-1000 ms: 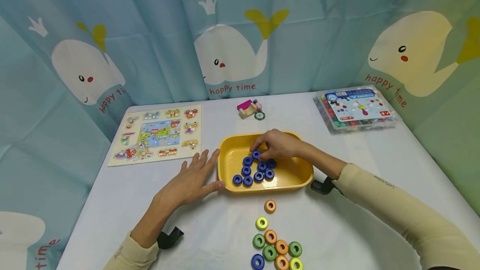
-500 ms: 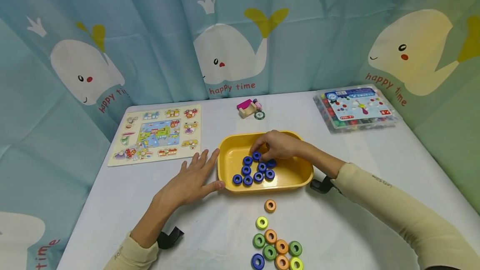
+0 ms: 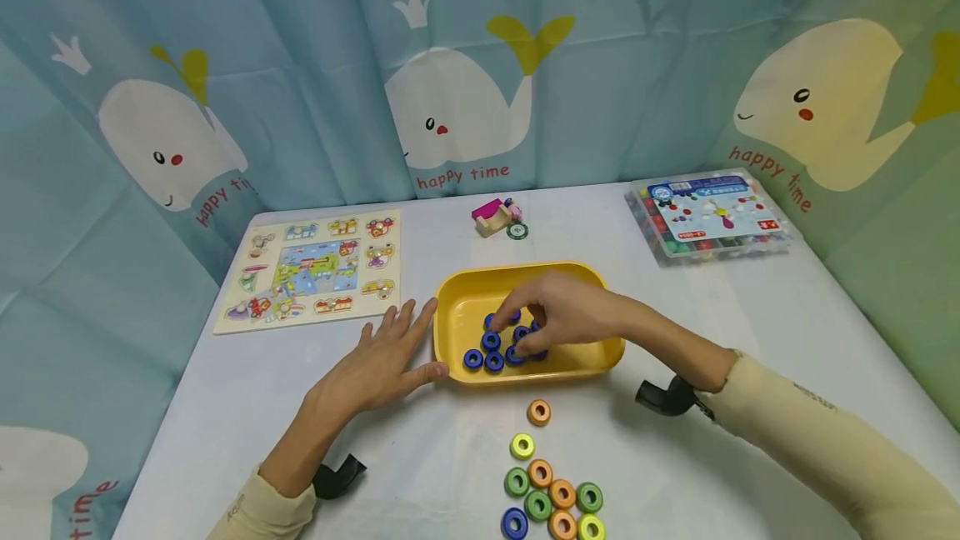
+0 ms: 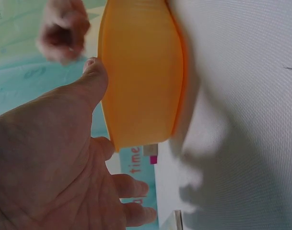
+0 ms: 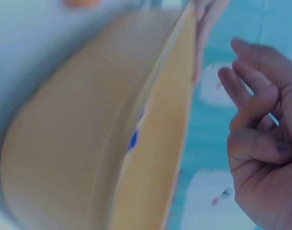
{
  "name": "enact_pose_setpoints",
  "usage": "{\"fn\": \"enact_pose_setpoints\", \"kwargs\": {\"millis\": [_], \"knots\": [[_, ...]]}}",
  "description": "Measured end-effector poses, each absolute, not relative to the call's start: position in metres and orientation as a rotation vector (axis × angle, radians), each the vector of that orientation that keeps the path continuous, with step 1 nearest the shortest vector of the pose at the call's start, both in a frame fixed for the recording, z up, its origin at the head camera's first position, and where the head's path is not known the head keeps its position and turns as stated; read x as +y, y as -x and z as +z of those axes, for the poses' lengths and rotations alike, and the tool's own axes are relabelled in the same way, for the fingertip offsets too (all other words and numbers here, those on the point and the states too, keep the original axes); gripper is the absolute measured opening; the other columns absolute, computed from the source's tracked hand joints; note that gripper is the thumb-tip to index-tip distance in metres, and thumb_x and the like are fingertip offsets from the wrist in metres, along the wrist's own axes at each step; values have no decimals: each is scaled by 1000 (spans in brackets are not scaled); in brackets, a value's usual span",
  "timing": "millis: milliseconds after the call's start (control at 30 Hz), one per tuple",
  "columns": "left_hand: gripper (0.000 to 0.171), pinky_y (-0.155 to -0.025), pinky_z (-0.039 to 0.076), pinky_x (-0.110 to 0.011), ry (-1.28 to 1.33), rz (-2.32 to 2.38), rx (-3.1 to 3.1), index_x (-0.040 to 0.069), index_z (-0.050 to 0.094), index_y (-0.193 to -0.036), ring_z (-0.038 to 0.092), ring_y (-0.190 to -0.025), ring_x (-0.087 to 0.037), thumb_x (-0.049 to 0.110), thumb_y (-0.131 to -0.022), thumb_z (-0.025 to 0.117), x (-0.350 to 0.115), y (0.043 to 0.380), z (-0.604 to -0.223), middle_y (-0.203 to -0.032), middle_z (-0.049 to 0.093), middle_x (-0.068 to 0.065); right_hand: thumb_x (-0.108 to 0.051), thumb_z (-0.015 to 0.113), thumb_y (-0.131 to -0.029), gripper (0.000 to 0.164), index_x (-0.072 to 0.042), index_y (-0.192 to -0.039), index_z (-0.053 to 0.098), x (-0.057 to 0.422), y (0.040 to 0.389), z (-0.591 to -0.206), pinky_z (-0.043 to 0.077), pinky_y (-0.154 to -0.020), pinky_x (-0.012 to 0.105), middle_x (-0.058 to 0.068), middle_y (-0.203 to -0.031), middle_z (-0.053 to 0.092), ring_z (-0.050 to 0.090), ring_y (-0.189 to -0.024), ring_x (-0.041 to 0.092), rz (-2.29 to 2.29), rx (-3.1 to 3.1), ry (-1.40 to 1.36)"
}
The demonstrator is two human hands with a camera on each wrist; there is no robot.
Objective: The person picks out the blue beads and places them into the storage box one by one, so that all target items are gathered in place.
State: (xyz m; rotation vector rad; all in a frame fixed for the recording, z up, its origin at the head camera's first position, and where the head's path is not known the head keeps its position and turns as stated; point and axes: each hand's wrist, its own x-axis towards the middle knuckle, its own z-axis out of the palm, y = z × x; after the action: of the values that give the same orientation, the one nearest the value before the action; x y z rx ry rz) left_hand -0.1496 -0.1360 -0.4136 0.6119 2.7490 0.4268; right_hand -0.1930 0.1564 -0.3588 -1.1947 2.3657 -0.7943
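A yellow oval tray (image 3: 465, 298) with several blue ring beads (image 3: 491, 341) in it stands mid-table in the head view. My left hand (image 3: 382, 361) is spread at the tray's left end, its thumb and index finger touching the rim; the left wrist view shows this left hand (image 4: 64, 143) from the palm side. Over the tray hovers my right hand (image 3: 566, 307), thumb and index finger apart, covering some beads. In the right wrist view that right hand (image 5: 265, 129) is above the rim with loosely bent fingers and nothing visible between them.
In front of the tray lie several loose ring beads: orange (image 3: 538, 412), yellow (image 3: 522, 446), green (image 3: 589, 497) and blue (image 3: 514, 523). A wooden puzzle board (image 3: 315, 269) is at back left, small toys (image 3: 495, 217) at back centre, and a clear plastic box (image 3: 708, 215) at back right.
My right hand has come away from the blue bead at the back of the group and shifted toward me, its thumb and index finger parting. The left hand stays at the tray's end.
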Motion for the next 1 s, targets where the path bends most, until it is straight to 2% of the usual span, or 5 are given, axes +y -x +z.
{"fn": "enact_pose_setpoints", "kwargs": {"millis": [200,333,600,767,1000], "knots": [[89,-104,11,-61,-612,421,2753,33,0,-149,7,-138,-35,71,-82,44,-136,149,-413,-154,11,-10,-36,71,-82,33,-34,-114,64,141,141,-357,43,-56,18,-26,-100,58,50,-65,3,-808,2038,1481],[89,-104,11,-61,-606,425,2752,33,0,-149,7,-138,-35,70,-82,46,-135,149,-412,-154,11,-10,-35,71,-82,35,-30,-116,63,134,120,-376,44,-66,14,-25,-106,58,52,-75,-4,-764,1887,1534],[89,-104,12,-61,-622,426,2756,32,-1,-149,8,-138,-37,69,-83,46,-136,148,-412,-154,11,-12,-31,75,-79,36,-29,-114,66,126,103,-412,42,-71,10,-26,-104,59,50,-80,-11,-652,1784,1529],[88,-104,12,-61,-637,428,2763,31,-2,-149,9,-137,-37,68,-84,45,-136,148,-413,-153,12,-13,-30,75,-79,35,-27,-112,67,122,97,-422,39,-79,7,-26,-102,60,49,-91,-17,-599,1771,1596],[89,-104,12,-61,-635,426,2760,32,-2,-149,8,-138,-37,70,-83,43,-136,149,-414,-153,11,-12,-22,77,-77,31,-26,-107,69,118,93,-430,38,-78,6,-27,-97,61,48,-89,-19,-604,1805,1615]]}}
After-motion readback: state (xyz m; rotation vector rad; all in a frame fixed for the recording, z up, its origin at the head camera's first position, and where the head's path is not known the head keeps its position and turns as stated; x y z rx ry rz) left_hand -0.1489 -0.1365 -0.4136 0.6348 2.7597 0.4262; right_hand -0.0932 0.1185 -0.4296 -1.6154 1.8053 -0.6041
